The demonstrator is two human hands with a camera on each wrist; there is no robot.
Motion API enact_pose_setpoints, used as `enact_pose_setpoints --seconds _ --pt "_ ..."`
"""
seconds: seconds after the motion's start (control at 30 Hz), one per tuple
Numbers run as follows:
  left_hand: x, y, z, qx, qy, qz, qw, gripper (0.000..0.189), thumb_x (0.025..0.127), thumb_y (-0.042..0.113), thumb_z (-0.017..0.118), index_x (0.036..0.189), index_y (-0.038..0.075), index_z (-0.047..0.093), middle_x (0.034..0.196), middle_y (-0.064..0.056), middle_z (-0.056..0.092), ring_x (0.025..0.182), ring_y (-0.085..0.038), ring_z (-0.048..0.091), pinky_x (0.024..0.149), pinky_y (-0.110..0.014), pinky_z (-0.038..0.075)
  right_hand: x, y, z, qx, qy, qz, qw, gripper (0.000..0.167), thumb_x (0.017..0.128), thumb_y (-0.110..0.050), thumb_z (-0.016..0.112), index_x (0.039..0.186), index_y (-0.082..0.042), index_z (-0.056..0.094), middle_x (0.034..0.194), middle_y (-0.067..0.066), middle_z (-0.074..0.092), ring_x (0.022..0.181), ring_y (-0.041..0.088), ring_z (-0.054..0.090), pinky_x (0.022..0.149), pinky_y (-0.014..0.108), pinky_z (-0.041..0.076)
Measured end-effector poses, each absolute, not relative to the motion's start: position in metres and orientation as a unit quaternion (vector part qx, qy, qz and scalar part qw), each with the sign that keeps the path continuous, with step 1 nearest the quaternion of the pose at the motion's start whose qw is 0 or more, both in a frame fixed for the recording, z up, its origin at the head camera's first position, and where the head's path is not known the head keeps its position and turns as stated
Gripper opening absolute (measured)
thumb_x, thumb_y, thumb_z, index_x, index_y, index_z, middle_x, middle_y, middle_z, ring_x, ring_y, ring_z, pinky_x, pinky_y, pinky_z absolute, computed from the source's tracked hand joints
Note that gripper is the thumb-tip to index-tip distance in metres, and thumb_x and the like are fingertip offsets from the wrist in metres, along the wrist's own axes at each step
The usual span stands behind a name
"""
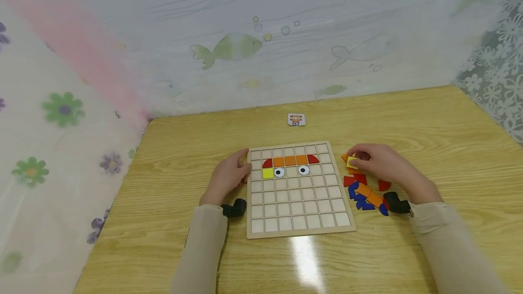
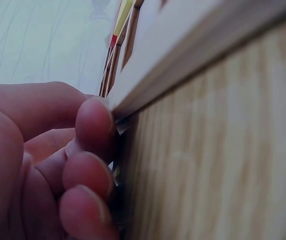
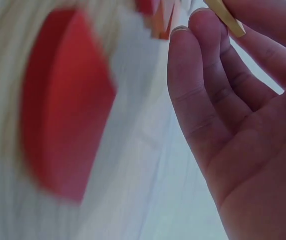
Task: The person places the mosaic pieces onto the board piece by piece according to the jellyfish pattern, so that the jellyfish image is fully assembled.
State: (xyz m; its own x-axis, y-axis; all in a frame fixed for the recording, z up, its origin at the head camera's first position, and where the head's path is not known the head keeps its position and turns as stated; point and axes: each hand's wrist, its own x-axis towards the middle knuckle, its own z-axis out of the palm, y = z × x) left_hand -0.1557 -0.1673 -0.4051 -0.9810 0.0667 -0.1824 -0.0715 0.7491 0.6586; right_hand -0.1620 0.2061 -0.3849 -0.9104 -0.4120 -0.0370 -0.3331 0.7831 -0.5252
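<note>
yellow square tile point(image 1: 352, 163) is pinched in the right hand point(image 1: 377, 162), right of the wooden grid board point(image 1: 300, 233); the left hand point(image 1: 229, 172), fingers loosely bent, touches the board's left edge. a light edge grip, board steadied, should serve best.

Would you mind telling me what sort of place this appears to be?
Probably a children's play area: there is a fish-patterned backdrop, a flower-patterned surface on the left, and a gridded wooden board beside colourful pieces on the table.
</note>
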Motion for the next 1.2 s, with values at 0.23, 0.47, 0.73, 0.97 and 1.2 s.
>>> enact_pose_setpoints --seconds 0.23,0.47,0.73,0.97,1.2 --pt "-0.158 -0.164 -0.403 0.008 0.956 0.282 0.08 0.053 0.089 0.029 0.051 0.139 0.022 0.034 0.064 0.005 0.057 0.054 -0.014 0.048 0.062 -0.031 0.038 -0.168 0.191 -0.384 -0.206 0.935 -0.275 0.085 0.023 0.089 -0.03 0.055 0.106 -0.017 0.063 0.085 -0.003 0.058 0.076 0.015 0.05 0.069 0.032 0.042" --pt "-0.159 -0.161 -0.399 0.011 0.971 0.232 0.048 0.049 0.087 0.029 0.054 0.133 0.018 0.044 0.073 0.001 0.051 0.064 -0.016 0.044 0.059 -0.03 0.033 -0.173 0.177 -0.382 -0.213 0.931 -0.281 0.1 0.025 0.089 -0.03 0.054 0.108 -0.016 0.063 0.088 -0.002 0.059 0.078 0.016 0.05 0.071 0.033 0.041" --pt "-0.161 -0.161 -0.4 0.024 0.96 0.276 0.039 0.049 0.086 0.026 0.057 0.132 0.013 0.045 0.111 -0.009 0.046 0.1 -0.024 0.041 0.08 -0.037 0.038 -0.178 0.162 -0.377 -0.226 0.92 -0.304 0.106 0.021 0.09 -0.026 0.054 0.107 -0.017 0.063 0.089 -0.002 0.06 0.078 0.016 0.051 0.071 0.034 0.041" --pt "-0.163 -0.167 -0.409 0.036 0.926 0.372 0.045 0.067 0.086 0.02 0.058 0.143 0.024 0.022 0.138 0.003 0.035 0.13 -0.018 0.024 0.103 -0.042 0.022 -0.179 0.153 -0.381 -0.231 0.918 -0.299 0.123 0.02 0.089 -0.021 0.056 0.106 -0.016 0.064 0.085 -0.003 0.059 0.074 0.015 0.05 0.071 0.032 0.041" --pt "-0.162 -0.167 -0.411 0.07 0.923 0.376 0.055 0.062 0.087 0.023 0.057 0.141 0.023 0.028 0.145 0.001 0.025 0.135 -0.019 0.002 0.105 -0.047 0.006 -0.179 0.145 -0.384 -0.229 0.912 -0.301 0.16 0.02 0.089 -0.02 0.055 0.108 -0.017 0.063 0.09 -0.002 0.059 0.077 0.016 0.05 0.072 0.033 0.041"
